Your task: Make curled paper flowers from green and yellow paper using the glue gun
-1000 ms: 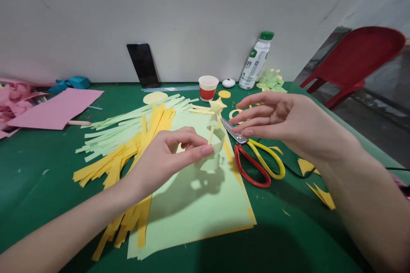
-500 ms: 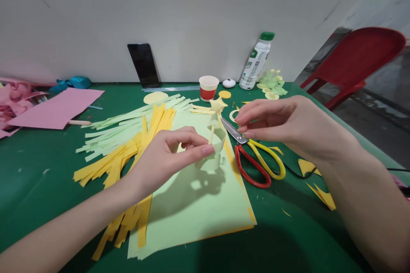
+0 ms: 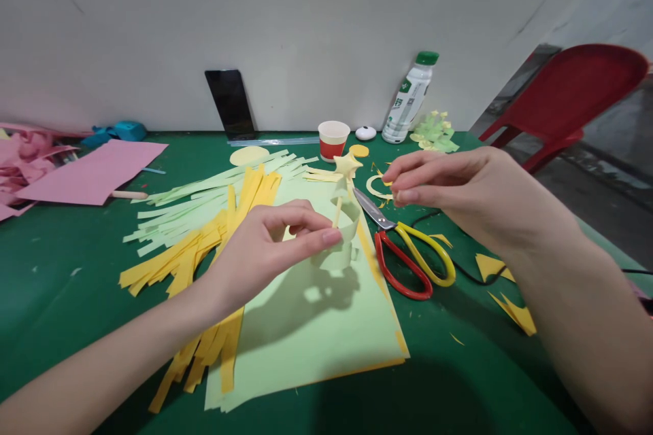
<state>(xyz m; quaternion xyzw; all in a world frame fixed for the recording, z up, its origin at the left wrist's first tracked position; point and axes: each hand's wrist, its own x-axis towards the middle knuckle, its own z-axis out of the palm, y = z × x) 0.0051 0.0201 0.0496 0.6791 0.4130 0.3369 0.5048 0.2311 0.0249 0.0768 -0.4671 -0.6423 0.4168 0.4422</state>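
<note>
Paper curl (image 3: 352, 220) — pinched in left hand (image 3: 273, 241), right hand (image 3: 472, 197) near scissors (image 3: 386, 225)

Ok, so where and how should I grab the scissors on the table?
The scissors are probably best held by the red and yellow handles, coming in from the near right with your right hand. They lie flat, with the handle loops spread on your side and the blades pointing away.

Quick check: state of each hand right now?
Left hand: closed, pinching the curled pale green paper piece.
Right hand: drawn into a pinch; cannot tell whether it is shut on anything.
</note>
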